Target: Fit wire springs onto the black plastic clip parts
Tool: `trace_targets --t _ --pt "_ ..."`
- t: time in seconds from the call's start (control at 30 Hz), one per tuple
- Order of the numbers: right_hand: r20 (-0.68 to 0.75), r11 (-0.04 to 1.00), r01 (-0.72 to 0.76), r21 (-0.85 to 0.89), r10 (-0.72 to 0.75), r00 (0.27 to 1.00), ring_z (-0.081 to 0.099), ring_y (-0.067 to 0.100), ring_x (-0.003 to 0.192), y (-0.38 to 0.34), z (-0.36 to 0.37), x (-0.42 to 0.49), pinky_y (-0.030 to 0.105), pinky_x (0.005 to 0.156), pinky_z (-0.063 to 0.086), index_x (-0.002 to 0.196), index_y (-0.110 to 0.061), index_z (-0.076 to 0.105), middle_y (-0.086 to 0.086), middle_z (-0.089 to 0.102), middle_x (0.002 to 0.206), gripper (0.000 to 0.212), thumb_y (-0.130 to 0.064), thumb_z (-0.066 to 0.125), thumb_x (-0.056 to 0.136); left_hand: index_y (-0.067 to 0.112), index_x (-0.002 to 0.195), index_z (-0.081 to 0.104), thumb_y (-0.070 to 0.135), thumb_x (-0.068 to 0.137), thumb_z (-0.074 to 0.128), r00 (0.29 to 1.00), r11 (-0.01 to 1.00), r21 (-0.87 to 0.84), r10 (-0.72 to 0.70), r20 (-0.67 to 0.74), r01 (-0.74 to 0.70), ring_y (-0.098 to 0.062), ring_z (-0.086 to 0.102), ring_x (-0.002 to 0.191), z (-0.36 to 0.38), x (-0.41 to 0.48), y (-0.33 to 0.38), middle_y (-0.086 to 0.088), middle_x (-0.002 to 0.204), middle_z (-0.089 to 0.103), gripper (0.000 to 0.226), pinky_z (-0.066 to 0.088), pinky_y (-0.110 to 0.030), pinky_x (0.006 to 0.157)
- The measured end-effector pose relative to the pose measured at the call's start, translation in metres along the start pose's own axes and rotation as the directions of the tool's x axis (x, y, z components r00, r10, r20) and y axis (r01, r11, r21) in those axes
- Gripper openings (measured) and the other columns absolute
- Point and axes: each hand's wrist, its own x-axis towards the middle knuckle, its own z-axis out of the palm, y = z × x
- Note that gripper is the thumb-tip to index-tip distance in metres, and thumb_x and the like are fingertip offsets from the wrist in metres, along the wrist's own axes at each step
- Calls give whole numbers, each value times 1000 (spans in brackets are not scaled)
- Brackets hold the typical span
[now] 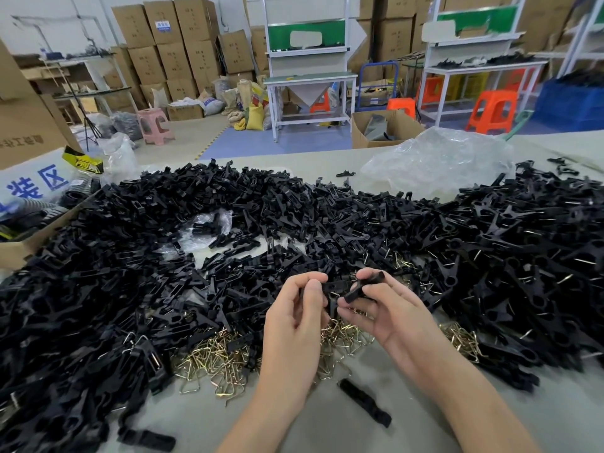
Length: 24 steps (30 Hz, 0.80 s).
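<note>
**Head view: a mountain left to spring, one clip in the fingers**

Starting at the desk's (327,429) left edge, by an open cardboard box (19,253), a broad heap of bare clip parts (98,263) covers the left half and runs to the far edge. I see almost no wire in it, so I judge nearly all of it is waiting for springs. Toward the near edge a stray black piece (147,439) lies on its own.

Next comes the loose stock of wire springs (222,358), a brassy tangle lying against the heap and reaching under the hands.

Over that tangle, near the middle of the desk, the left hand (294,318) is raised with its back to the camera. Its fingers are curled in, and thumb and fingertips pinch one end of a black clip part (362,286). The right hand (389,312) faces it, palm turned inward, nipping the other end between thumb and forefinger. Whether that is one piece or two halves being mated, and whether a spring is already seated on it, I cannot tell. Below the right forearm lies another single piece (364,402).

To the right a second heap (523,256) glints with wire, so these look like finished clips. It is the smaller pile, so the job appears well short of halfway.
</note>
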Motion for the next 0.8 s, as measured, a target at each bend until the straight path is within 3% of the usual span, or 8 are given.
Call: trace_targets --t 0.1,0.23,0.33,0.4,0.53,0.67,0.8 --pt "-3 1000 -21 20 21 1000 74 31 85 -2 -1 0 36 71 62 92 -14 79 17 72 90 36 1 48 100 34 101 69 29 99 58 1000 1000 4 -11 22 11 -5 61 68 -1 0 0 7 75 68 12 49 -15 64" --pt "-10 994 -53 98 54 998 72 29 86 -2 -3 1 38 76 61 91 -12 79 14 70 89 28 1 54 94 35 104 67 27 95 66 999 999 48 -13 40 11 -5 64 74 -1 -1 -1 11 82 70 12 53 -18 70" --pt "-25 994 -31 102 33 999 72 24 82 -3 -3 1 37 74 62 88 -12 80 12 70 85 14 -11 66 84 34 105 65 30 96 63 1000 997 79 4 7 -5 -3 65 77 -1 -1 -2 9 90 71 10 51 -18 71" --pt "-33 999 -5 43 6 999 72 21 80 -3 -2 0 33 72 62 92 -13 81 9 69 83 18 -14 68 80 37 107 60 33 99 57 1000 995 100 16 -14 -14 -5 65 80 -2 -2 -3 11 94 70 10 50 -15 72" --pt "-72 998 45 -33 -47 996 74 23 84 0 1 1 30 69 62 121 -9 67 10 75 99 31 -3 63 90 46 110 52 36 101 50 998 983 174 57 -17 -53 0 65 84 -4 0 -6 22 99 69 13 47 -10 69" --pt "-49 994 71 -80 -75 996 75 24 94 -3 0 -1 28 77 61 126 -8 61 12 75 116 32 4 54 97 50 114 48 37 101 48 990 954 265 139 19 -139 -7 65 80 -10 2 -8 21 99 67 18 46 -9 60" --pt "9 987 90 -136 -90 996 73 25 100 0 -2 -2 30 85 60 129 -16 66 6 72 111 39 1 57 95 59 120 29 48 99 40 984 937 302 156 81 -174 -10 59 65 -11 0 -9 21 98 60 25 45 -24 52"
